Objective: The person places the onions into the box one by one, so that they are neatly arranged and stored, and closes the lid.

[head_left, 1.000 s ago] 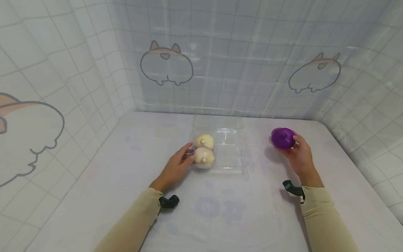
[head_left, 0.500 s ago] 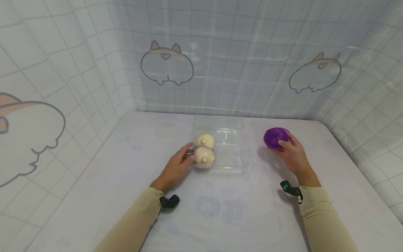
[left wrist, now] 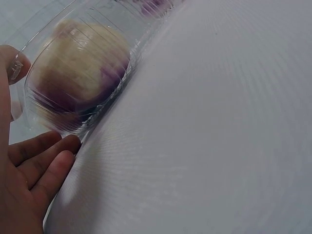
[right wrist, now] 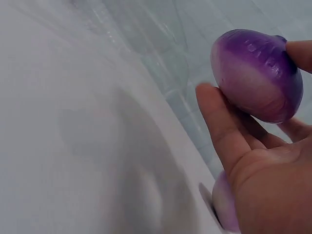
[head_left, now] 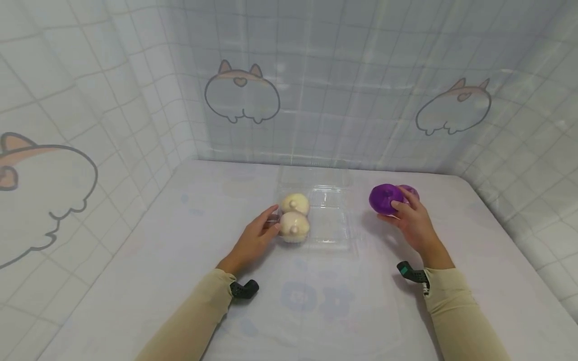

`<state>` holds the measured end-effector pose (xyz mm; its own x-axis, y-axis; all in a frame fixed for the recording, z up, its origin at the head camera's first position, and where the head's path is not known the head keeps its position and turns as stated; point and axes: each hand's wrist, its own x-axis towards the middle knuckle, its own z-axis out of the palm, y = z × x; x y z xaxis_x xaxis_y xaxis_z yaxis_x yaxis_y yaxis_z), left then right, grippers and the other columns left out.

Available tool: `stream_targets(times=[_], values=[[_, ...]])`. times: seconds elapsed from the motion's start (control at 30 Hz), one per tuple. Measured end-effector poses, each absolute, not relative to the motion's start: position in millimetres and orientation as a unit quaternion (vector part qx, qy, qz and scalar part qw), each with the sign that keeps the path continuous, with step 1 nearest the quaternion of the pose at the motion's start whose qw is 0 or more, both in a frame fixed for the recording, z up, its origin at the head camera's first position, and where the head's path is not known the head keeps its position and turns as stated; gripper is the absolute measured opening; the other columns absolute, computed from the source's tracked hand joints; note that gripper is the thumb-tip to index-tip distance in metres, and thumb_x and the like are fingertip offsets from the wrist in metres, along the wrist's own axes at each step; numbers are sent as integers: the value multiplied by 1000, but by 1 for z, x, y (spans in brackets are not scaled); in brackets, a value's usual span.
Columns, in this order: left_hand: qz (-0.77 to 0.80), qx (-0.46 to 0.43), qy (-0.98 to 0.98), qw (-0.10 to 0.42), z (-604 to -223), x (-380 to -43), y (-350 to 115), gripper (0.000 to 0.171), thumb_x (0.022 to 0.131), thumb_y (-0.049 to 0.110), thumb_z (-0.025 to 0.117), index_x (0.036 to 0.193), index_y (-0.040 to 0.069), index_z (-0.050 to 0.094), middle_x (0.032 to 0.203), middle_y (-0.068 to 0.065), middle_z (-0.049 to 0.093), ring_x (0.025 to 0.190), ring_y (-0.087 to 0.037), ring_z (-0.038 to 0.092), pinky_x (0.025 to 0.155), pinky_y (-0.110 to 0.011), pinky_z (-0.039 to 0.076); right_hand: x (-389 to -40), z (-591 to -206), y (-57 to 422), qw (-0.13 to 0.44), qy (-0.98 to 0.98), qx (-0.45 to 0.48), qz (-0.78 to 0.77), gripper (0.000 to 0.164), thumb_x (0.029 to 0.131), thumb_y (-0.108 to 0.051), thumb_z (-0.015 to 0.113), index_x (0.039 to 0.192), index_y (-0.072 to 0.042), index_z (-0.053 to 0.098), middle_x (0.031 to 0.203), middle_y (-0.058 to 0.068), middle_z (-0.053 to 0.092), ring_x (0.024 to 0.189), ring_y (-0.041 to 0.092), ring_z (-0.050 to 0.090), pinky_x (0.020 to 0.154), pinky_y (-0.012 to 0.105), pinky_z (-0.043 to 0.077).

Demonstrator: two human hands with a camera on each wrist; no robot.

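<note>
My right hand grips a purple onion between thumb and fingers, raised over the table to the right of a clear plastic box. Its pale pinkish side shows in the right wrist view. A second purple onion lies behind that hand, partly hidden. At the left wall of the open clear box, my left hand rests with loosely straight fingers touching the plastic. Two pale onions sit in the box's left half; purple patches on one onion show through the wall in the left wrist view.
The box's lid is folded back toward the rear curtain. A white cloth covers the table. Tile-patterned curtains with cartoon animals enclose the back and both sides. Each wrist carries a dark mount.
My right hand has moved left toward the box with the purple onion, bringing the second purple onion behind it into sight. The left hand and box have stayed in place.
</note>
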<state>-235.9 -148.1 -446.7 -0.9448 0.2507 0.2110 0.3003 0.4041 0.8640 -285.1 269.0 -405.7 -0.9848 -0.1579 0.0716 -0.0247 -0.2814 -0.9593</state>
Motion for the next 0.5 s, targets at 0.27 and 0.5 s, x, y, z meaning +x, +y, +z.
stream_targets(times=[0.27, 0.5], values=[[-520, -153, -840, 29, -451, -238, -152, 56, 105, 26, 55, 156, 17, 35, 143, -13, 54, 125, -28, 57, 104, -45, 47, -291, -402, 255, 59, 598, -126, -789, 55, 101, 1, 46, 153, -9, 31, 159, 15, 12, 142, 50, 23, 91, 43, 55], [-532, -158, -832, 14, -452, -240, -146, 57, 105, 15, 52, 157, 6, 30, 145, -24, 49, 124, -38, 56, 105, -52, 45, -291, -397, 250, 68, 620, -139, -769, 52, 103, -1, 45, 153, -4, 30, 155, 21, 22, 130, 34, 47, 92, 41, 54]])
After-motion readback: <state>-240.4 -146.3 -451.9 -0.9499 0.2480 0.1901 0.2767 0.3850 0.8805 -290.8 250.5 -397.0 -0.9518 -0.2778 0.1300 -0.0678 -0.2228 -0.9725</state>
